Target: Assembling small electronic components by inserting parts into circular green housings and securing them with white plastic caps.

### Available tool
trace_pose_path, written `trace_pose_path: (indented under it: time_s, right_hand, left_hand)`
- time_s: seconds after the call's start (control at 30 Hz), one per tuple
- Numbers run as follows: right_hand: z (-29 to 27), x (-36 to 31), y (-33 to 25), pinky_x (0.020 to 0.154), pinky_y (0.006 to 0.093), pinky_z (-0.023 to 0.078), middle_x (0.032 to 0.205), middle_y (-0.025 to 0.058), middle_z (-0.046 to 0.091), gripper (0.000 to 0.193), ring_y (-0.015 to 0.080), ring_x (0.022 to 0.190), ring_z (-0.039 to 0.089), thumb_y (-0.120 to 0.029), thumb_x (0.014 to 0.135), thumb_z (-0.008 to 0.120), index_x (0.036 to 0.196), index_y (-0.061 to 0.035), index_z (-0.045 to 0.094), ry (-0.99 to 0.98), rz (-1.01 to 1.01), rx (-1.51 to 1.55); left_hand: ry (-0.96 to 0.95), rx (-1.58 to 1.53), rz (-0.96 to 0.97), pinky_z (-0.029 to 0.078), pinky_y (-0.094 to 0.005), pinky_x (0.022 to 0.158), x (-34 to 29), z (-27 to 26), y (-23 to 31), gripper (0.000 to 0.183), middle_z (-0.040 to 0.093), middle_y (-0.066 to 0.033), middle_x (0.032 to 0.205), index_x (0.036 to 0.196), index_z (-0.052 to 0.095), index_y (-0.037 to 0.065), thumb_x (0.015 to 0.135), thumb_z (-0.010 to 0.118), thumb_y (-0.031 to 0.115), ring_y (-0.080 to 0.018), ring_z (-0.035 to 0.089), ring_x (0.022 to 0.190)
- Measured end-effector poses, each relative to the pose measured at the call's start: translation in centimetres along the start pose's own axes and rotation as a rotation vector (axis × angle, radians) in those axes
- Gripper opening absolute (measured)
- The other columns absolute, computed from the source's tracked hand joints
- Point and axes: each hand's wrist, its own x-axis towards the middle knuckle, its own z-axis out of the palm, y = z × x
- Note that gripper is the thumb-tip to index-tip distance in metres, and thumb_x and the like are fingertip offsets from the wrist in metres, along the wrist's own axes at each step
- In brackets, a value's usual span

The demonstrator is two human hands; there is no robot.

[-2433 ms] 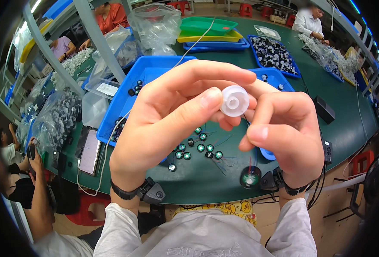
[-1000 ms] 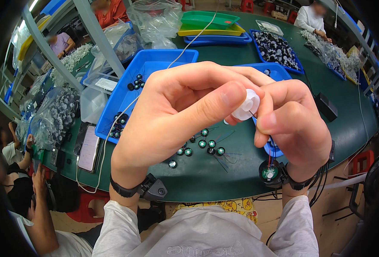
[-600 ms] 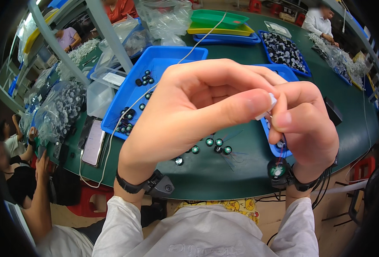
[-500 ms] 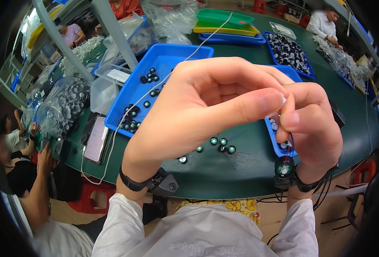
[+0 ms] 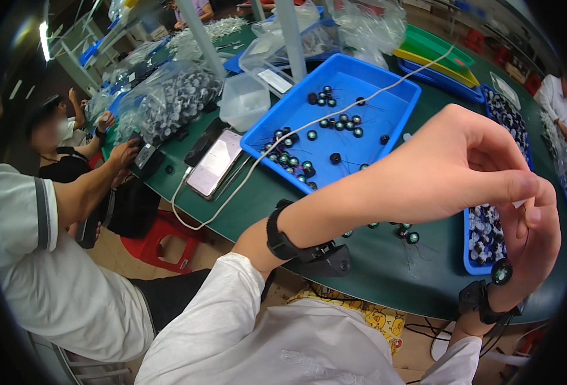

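My left hand reaches across to the right, its thumb and index finger pinched together at a small white piece. My right hand meets it there, its fingertips also closed, on thin wires. From these wires hangs a small round black component with a green face, above my right wrist. The fingers hide most of the white piece. More such wired components lie on the green table under my left forearm.
A large blue tray holds several scattered components, with a white cable across it. A phone, a clear plastic box and bagged parts are left. A smaller blue tray stands by my right hand. A co-worker's arm reaches in left.
The view has turned left, so the table, trays and both hands appear farther right. My hands remain pinched together, with the component still hanging from its wires.
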Motion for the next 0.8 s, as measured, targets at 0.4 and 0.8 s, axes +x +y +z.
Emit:
trace_pose_path:
  time_s: [0.4, 0.8]
  right_hand:
    - [-0.1, -0.3, 0.3, 0.095, 0.0347, 0.037, 0.106, 0.0206, 0.053, 0.038, 0.0241, 0.101, 0.052, -0.023, 0.075, 0.051, 0.102, 0.0048, 0.051, 0.16, 0.0, -0.092]
    - [0.9, 0.5, 0.1, 0.063, 0.0172, 0.039, 0.074, 0.0049, 0.054, 0.039, 0.0067, 0.063, 0.047, -0.022, 0.074, 0.053, 0.104, 0.004, 0.053, 0.232, 0.018, -0.166]
  left_hand:
    - [0.042, 0.058, 0.034, 0.049, -0.0241, 0.066, 0.0, -0.3, -0.2, 0.026, 0.064, -0.0107, 0.074, 0.083, 0.063, -0.007, 0.078, 0.069, 0.018, -0.0127, 0.062, 0.07]
    - [0.049, 0.106, 0.072, 0.049, -0.0252, 0.069, 0.0, -0.5, -0.6, 0.027, 0.065, -0.0109, 0.075, 0.083, 0.061, -0.007, 0.078, 0.068, 0.018, -0.0132, 0.063, 0.07]
